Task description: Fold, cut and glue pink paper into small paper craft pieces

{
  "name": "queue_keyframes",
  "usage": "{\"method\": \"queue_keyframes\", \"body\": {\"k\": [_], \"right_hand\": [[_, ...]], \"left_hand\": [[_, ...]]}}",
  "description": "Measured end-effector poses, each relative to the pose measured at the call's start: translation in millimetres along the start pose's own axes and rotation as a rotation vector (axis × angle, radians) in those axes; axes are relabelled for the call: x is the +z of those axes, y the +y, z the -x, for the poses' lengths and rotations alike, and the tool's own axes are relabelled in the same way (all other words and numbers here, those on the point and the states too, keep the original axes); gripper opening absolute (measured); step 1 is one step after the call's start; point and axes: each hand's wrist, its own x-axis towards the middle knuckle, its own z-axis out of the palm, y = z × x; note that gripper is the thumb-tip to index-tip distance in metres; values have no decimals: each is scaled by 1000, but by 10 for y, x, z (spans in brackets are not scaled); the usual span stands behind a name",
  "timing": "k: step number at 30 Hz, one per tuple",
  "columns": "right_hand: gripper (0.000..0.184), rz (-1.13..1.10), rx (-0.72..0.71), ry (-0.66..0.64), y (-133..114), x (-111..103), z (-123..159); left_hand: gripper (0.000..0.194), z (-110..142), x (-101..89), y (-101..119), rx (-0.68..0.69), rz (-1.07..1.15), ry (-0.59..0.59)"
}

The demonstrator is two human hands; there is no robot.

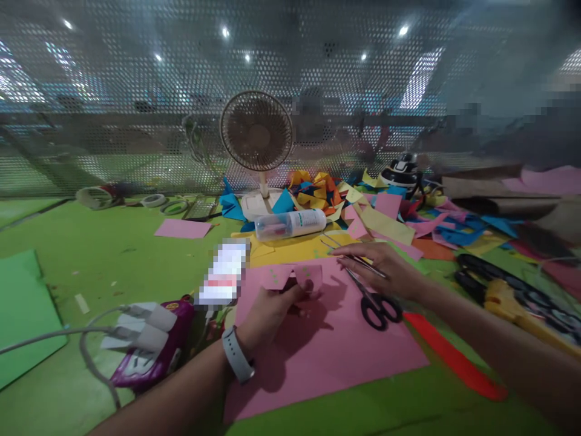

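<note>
My left hand (276,312), with a pale watch on its wrist, pinches a small folded pink paper piece (275,277) with green marks. My fingers and thumb hide part of that piece. Under it lies a large pink sheet (345,357). My right hand (390,266) is closed around thin metal tweezers (370,266), whose tips point left towards the pink piece without touching it. Just below this hand, black-handled scissors (381,312) rest on the pink sheet, their blades partly under my fingers. A yellow sheet (267,249) lies behind the pink one.
Left of the pink sheet are a phone (224,272) and a purple power strip (172,330) with plugs and cables. A clear bottle (290,224) lies before a fan (257,130). Coloured scraps (385,221) pile behind right. A red strip (454,354) and yellow-black tool (503,300) are at right.
</note>
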Motion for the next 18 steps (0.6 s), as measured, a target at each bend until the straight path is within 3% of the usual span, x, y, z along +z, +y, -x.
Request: {"method": "queue_keyframes", "body": {"k": [5,11,15,18], "right_hand": [[28,322,-81,-221,72,-51,131],[34,528,-188,-295,-120,174,435],[42,490,-129,-209,-156,32,685],[41,554,104,-39,25,-303,1084]], "left_hand": [[30,-1,-10,48,112,20,69],[25,37,7,122,81,45,78],[29,21,-7,99,79,96,62],[29,-18,-30,36,55,91,53]]}}
